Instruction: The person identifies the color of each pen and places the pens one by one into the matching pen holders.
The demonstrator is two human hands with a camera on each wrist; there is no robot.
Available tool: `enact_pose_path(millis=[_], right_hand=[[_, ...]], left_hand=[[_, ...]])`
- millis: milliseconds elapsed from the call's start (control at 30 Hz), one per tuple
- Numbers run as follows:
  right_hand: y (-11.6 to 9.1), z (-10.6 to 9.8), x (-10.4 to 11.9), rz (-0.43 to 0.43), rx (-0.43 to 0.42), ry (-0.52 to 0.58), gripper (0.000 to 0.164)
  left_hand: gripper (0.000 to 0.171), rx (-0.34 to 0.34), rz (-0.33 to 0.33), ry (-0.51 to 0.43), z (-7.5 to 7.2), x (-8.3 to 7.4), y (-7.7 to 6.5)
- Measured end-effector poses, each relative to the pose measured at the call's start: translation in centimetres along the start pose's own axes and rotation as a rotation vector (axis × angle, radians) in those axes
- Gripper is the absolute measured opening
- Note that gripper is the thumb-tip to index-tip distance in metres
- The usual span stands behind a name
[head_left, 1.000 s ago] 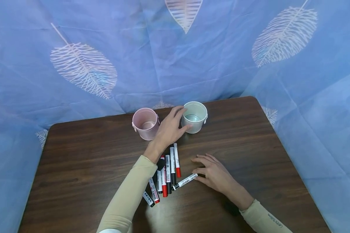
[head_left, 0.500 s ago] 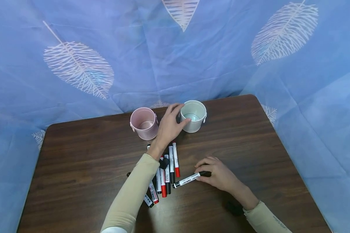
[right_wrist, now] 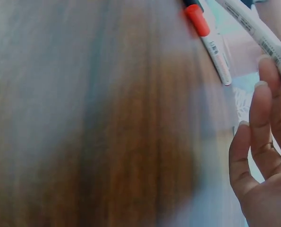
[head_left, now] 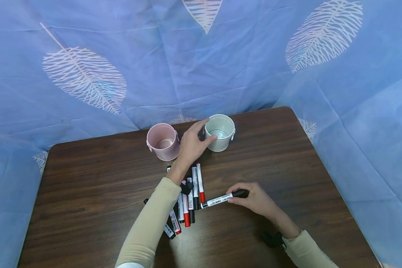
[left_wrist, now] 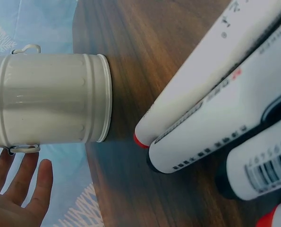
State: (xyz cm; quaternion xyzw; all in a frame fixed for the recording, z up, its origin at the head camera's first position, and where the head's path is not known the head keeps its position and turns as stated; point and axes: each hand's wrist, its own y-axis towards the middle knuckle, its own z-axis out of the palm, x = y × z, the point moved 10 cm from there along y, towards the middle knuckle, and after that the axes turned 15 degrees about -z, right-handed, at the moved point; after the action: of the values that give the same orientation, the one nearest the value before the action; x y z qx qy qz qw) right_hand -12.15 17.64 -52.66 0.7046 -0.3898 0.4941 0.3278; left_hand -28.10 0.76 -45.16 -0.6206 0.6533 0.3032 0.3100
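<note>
My left hand (head_left: 191,143) holds the left side of a light green bucket (head_left: 220,139), thumb across its front and fingers near the rim. In the left wrist view, the bucket's wall (left_wrist: 46,99) shows with several fingers (left_wrist: 38,189) by its small side handle; the thumb is out of sight there. My right hand (head_left: 254,201) pinches a black-capped whiteboard marker (head_left: 219,200) near its black cap, the other end pointing left. In the right wrist view the held marker (right_wrist: 253,28) slants between fingertips at the upper right. Several red and black markers (head_left: 190,197) lie between the hands.
A pink bucket (head_left: 163,141) stands upright left of my left hand. The dark wooden table (head_left: 97,186) meets a blue leaf-print cloth (head_left: 154,74) at its back edge. My left forearm (head_left: 144,223) covers part of the marker pile.
My right hand has taken the marker from beside the pile and brought it slightly up, with its black cap now between thumb and fingers. The left hand stays by the green bucket.
</note>
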Motion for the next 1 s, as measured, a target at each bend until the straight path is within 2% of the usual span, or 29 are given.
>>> enact_pose_path(millis=[200, 367, 500, 733, 1000], right_hand=[[0.2, -1.2, 0.4, 0.022, -0.043, 0.034, 0.021], [0.9, -3.2, 1.6, -0.028, -0.115, 0.037, 0.017], [2.2, -5.3, 2.9, -0.079, -0.19, 0.037, 0.017], [5.2, -9.4, 4.7, -0.104, -0.34, -0.051, 0.028], [7.0, -12.1, 5.7, -0.148, -0.461, 0.0, 0.033]], left_hand=[[0.071, 0.008, -0.007, 0.022, 0.1, 0.2, 0.2], [0.07, 0.023, -0.01, 0.034, 0.1, 0.1, 0.3], [0.07, 0.027, 0.0, 0.038, 0.0, -0.1, 0.5], [0.07, 0.043, 0.004, 0.042, -0.2, 0.1, 0.8], [0.071, 0.07, -0.007, 0.031, 0.0, 0.2, 1.0]])
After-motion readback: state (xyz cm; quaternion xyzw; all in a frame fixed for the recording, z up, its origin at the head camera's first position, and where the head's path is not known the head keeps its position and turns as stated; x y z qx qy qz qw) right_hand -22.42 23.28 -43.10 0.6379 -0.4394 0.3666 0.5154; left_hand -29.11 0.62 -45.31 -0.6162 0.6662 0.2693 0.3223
